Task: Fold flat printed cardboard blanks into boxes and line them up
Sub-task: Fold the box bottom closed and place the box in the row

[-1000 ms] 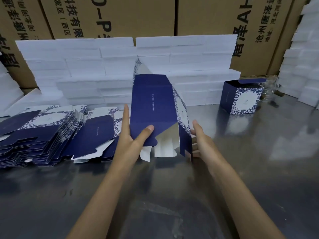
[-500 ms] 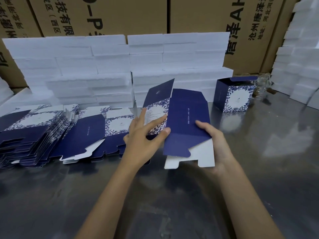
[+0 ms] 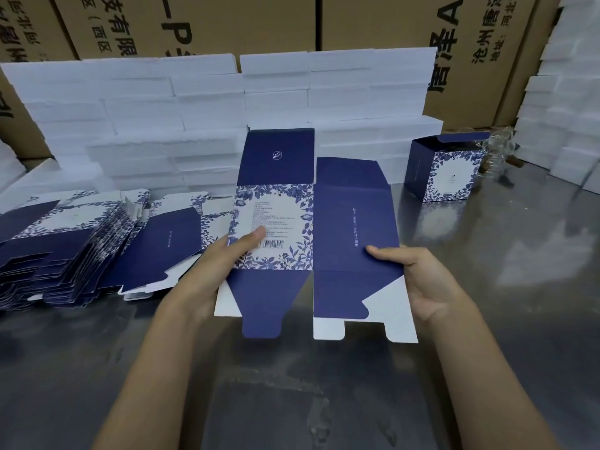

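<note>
Over the shiny metal table point(image 3: 487, 319), both hands pinch one flat blank point(image 3: 354, 228): left hand point(image 3: 224, 264) thumbs the floral panel, right hand point(image 3: 418, 280) grips the matte navy edge. Folded box point(image 3: 448, 170) sits far right.

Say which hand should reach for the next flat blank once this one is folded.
The left hand, probably. The stack of flat blanks lies on its side of the table, just beyond it. The right hand grips the held blank at the far edge, nearer the finished box.
</note>
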Demonstrator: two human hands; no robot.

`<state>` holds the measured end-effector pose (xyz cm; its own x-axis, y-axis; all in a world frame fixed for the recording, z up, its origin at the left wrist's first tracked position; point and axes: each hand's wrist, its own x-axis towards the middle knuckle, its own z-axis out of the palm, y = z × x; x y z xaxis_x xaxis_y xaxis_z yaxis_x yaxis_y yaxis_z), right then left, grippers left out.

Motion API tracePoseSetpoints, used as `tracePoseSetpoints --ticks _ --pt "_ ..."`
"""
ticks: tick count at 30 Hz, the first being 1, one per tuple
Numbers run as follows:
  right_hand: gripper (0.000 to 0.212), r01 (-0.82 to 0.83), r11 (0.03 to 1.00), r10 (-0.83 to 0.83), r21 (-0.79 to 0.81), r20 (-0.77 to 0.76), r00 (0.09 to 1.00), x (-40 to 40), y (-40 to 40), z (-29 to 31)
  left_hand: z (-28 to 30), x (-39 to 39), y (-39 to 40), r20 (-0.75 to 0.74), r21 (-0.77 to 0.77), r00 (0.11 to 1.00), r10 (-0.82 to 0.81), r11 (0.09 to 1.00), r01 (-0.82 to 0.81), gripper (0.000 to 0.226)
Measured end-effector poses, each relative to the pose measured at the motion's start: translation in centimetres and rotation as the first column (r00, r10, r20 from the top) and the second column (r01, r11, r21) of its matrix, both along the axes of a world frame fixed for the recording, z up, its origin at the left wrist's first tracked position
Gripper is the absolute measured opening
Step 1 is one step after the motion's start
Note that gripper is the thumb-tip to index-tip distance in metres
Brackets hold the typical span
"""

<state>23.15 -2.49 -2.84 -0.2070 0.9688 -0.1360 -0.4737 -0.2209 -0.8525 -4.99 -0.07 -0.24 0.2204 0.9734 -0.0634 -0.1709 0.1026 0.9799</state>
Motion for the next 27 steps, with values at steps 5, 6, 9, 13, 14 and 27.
tracePoseSetpoints --ticks 5,6,9,13,14,27 --pt "0.036 0.111 0.994 -0.111 0.014 0.001 0.994 -0.4 0.5 -0.1 -0.3 0.4 0.2 -0.017 0.086 0.998 0.056 0.995 -0.055 0.032" --pt "0.036 0.139 0.989 -0.140 0.046 0.015 0.990 -0.4 0.6 0.0 -0.4 0.5 0.2 -0.015 0.089 0.998 0.054 0.995 -0.053 0.033" --pt "0.034 0.168 0.978 -0.177 0.122 0.069 0.982 -0.4 0.7 0.2 -0.2 0.7 0.2 -0.044 0.058 0.997 0.066 0.996 -0.064 0.035" --pt "0.030 0.137 0.983 -0.151 0.121 0.118 0.981 -0.4 0.6 0.2 0.1 0.8 0.5 -0.032 -0.004 0.984 0.177 0.984 -0.177 0.029" --pt "0.029 0.118 0.986 -0.132 0.118 0.118 0.984 -0.5 0.5 0.2 0.0 0.7 0.7 -0.029 0.017 0.978 0.207 0.978 -0.206 0.026" --pt "0.024 0.133 0.984 -0.152 0.118 0.178 0.972 -0.4 0.4 0.4 -0.8 1.4 1.4 -0.036 0.062 0.963 0.266 0.963 -0.263 0.026"
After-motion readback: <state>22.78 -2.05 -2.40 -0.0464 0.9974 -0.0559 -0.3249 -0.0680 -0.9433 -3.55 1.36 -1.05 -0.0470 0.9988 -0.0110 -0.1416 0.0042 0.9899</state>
